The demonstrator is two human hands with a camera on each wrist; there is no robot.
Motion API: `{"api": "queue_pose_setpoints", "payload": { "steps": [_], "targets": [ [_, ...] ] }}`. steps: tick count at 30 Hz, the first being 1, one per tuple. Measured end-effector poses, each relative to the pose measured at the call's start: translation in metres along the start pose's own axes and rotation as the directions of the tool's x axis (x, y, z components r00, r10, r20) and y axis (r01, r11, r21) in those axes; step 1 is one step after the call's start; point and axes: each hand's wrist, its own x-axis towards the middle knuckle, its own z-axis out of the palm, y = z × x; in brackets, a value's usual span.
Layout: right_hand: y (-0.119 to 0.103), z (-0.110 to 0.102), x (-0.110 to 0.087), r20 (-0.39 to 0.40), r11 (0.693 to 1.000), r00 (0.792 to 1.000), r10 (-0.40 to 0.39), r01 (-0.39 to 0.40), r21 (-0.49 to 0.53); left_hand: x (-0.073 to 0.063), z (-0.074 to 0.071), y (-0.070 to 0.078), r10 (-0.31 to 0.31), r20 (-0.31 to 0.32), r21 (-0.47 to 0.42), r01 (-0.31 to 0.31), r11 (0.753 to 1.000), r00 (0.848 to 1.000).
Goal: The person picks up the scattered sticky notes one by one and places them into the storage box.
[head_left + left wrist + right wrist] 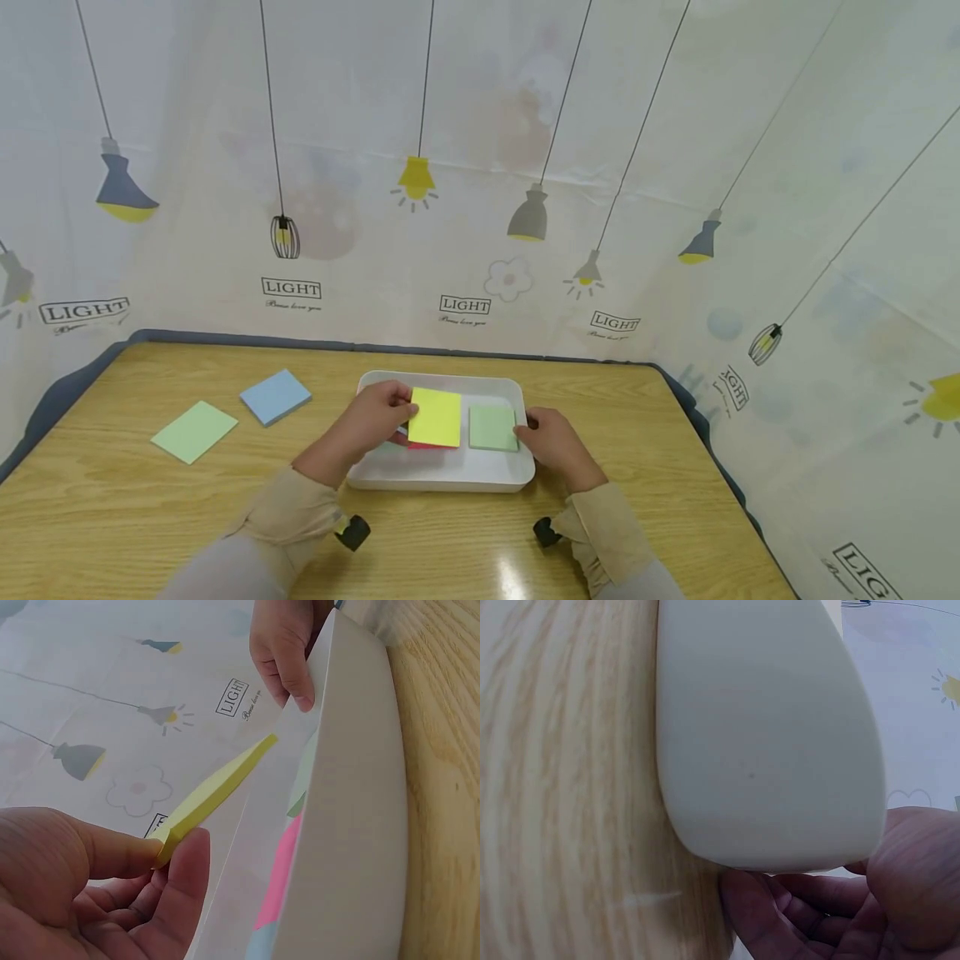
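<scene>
My left hand (377,414) pinches a yellow sticky note pad (437,417) between thumb and fingers, above the left half of a white tray (442,482). In the left wrist view the pad (214,795) is seen edge-on, tilted and apart from the tray. Under it a pink pad (281,870) lies in the tray, mostly hidden in the head view, with a light blue piece (260,945) beside it. A pale green pad (492,428) lies in the tray's right half. My right hand (557,443) grips the tray's right end, its thumb over the rim and fingers outside.
On the wooden table (300,517), left of the tray, lie a blue pad (275,397) and a light green pad (194,432). A pale cloth wall (360,283) printed with hanging lamps encloses the table's back and sides.
</scene>
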Motion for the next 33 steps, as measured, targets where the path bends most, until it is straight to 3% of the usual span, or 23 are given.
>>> {"api": "queue_pose_setpoints", "payload": {
  "steps": [12,24,33],
  "targets": [
    [-0.001,0.000,0.002,0.013,0.999,0.999,0.040,-0.040,-0.001,0.023,0.024,0.003,-0.074,-0.021,-0.036,0.073,0.997,0.997],
    [-0.001,0.000,0.001,0.015,0.999,0.999,0.037,-0.037,-0.006,0.039,0.049,0.014,-0.118,0.017,-0.044,0.119,0.992,0.993],
    [-0.002,0.000,0.002,0.008,1.000,1.000,0.021,-0.021,-0.014,0.045,0.065,0.008,-0.109,0.035,-0.070,0.111,0.991,0.993]
  ]
}}
